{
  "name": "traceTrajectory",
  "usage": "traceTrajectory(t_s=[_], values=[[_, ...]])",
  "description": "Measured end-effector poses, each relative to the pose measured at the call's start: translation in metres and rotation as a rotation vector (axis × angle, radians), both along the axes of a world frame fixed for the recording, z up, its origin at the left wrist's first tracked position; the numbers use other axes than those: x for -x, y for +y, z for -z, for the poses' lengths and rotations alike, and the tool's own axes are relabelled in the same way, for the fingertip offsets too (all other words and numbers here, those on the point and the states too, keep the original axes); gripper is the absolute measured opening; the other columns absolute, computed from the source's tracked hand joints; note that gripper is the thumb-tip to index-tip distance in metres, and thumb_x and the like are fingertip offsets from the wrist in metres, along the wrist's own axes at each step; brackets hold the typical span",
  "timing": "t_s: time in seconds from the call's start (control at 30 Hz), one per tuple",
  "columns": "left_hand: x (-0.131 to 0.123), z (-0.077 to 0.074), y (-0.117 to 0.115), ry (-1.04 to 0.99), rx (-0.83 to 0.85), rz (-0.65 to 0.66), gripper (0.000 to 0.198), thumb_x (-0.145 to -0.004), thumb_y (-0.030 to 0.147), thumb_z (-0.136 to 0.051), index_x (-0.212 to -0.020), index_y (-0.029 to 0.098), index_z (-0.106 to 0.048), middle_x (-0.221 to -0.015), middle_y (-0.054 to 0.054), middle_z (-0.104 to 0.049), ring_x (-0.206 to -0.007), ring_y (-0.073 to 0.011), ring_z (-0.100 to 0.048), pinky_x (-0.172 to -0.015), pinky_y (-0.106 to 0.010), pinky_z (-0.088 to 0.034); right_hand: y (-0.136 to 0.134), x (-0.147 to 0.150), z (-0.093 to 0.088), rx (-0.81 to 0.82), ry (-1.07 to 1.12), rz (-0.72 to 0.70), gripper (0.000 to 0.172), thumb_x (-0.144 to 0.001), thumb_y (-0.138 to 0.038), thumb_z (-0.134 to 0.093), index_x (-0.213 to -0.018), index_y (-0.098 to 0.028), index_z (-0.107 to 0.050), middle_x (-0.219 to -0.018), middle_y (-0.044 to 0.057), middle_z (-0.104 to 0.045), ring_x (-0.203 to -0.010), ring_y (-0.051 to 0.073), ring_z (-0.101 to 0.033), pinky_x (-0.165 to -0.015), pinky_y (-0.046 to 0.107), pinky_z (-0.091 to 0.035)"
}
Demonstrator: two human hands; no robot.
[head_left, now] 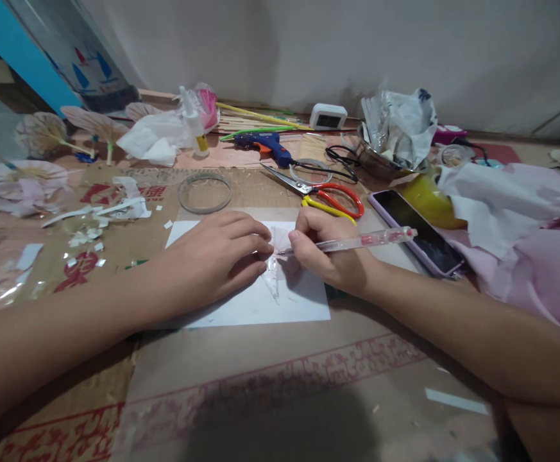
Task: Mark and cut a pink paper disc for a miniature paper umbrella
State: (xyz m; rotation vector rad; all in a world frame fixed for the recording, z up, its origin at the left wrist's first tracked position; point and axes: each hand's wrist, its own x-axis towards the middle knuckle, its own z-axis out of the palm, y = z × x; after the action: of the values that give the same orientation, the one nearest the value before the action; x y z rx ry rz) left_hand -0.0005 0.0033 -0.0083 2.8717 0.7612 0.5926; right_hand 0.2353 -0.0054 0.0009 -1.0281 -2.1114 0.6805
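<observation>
My left hand [217, 256] lies palm down on a white sheet of paper [260, 305], its fingers pressing a small clear triangular ruler [272, 273] flat. My right hand [330, 253] is closed round a clear pen with red marks [366, 240], and the pen's tip touches the paper at the ruler's edge, right by my left fingertips. The sheet rests on brown cardboard [260, 378].
Red and yellow scissors [325, 196], a blue glue gun [266, 144], a clear round lid [205, 191], a glue bottle [194, 125] and a phone in a purple case [417, 231] lie behind my hands. Pink tissue paper [525, 237] piles up at the right; paper scraps [92, 221] and paper flowers [43, 138] lie left.
</observation>
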Motion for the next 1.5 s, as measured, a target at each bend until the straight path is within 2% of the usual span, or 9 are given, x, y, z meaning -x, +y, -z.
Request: traceTrajectory(t_s=[0.27, 0.77, 1.5], values=[[0.0012, 0.0026, 0.0022, -0.014, 0.002, 0.015, 0.018, -0.101, 0.031, -0.056, -0.112, 0.025, -0.069, -0.117, -0.006, -0.07, -0.107, -0.0223, -0.064, -0.095, -0.04, -0.049, 0.0018, 0.0014, 0.0031, -0.038, -0.058, 0.019, 0.025, -0.093, -0.032, -0.052, -0.071, -0.023, -0.043, -0.061, -0.004, -0.051, -0.054, 0.011, -0.042, -0.054, 0.027, -0.03], [-0.0013, -0.0046, -0.0013, 0.012, -0.005, 0.003, 0.023, -0.103, 0.032, -0.053, -0.108, 0.023, -0.073, -0.115, -0.007, -0.072, -0.106, -0.0242, -0.066, -0.094, -0.042, -0.05, 0.0028, 0.0015, 0.0072, -0.07, -0.071, 0.005, 0.027, -0.093, -0.036, -0.052, -0.071, -0.023, -0.044, -0.06, -0.004, -0.051, -0.053, 0.011, -0.041, -0.052, 0.027, -0.027], [0.0009, -0.0002, 0.0006, 0.01, 0.013, 0.001, 0.02, -0.102, 0.033, -0.054, -0.111, 0.025, -0.071, -0.119, -0.006, -0.071, -0.11, -0.0236, -0.065, -0.096, -0.041, -0.048, 0.0027, 0.0011, 0.0084, -0.075, -0.056, -0.027, 0.024, -0.093, -0.033, -0.052, -0.072, -0.022, -0.044, -0.058, -0.006, -0.046, -0.051, 0.01, -0.04, -0.052, 0.025, -0.026]])
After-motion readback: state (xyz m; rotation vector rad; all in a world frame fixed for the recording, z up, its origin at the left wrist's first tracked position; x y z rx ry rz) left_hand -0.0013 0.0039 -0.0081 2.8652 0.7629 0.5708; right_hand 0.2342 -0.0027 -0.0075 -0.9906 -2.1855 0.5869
